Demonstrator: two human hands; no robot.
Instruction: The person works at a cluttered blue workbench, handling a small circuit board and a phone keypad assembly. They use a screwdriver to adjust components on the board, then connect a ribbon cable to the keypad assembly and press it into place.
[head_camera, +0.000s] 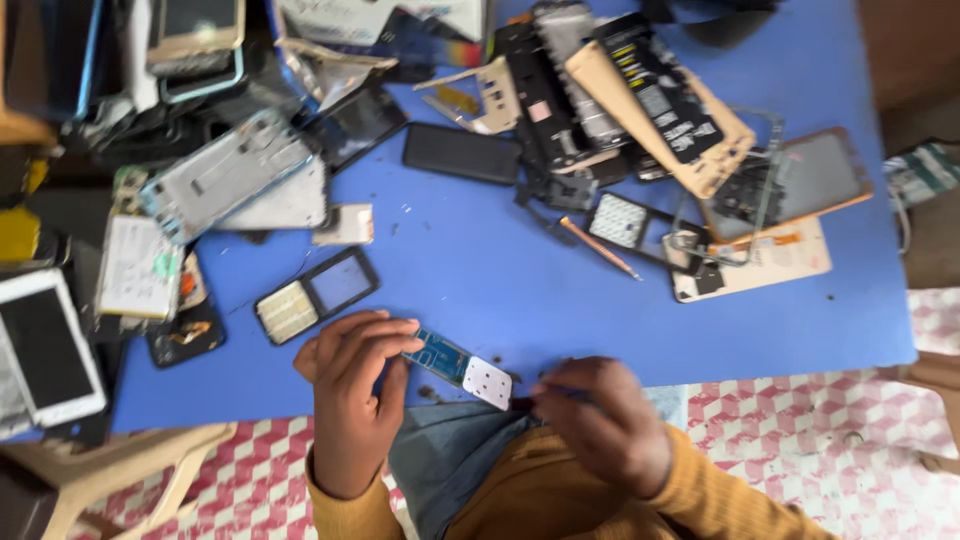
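My left hand (352, 385) pinches the left end of a small blue circuit board (440, 355) that has a white keypad sheet (488, 382) at its right end. The board rests at the near edge of the blue table (480, 280). My right hand (600, 420) is closed around a thin dark tool whose tip touches the keypad end; the tool is mostly hidden and blurred. Both wrists wear mustard sleeves.
Dismantled phone parts litter the table: a black phone frame (316, 294) just beyond my left hand, a dark phone (462, 153), a thin wooden stick (598, 247), a heap of frames and back covers (650, 110) at the right, more shells and screens (230, 170) at the left. A white phone (45, 345) lies far left.
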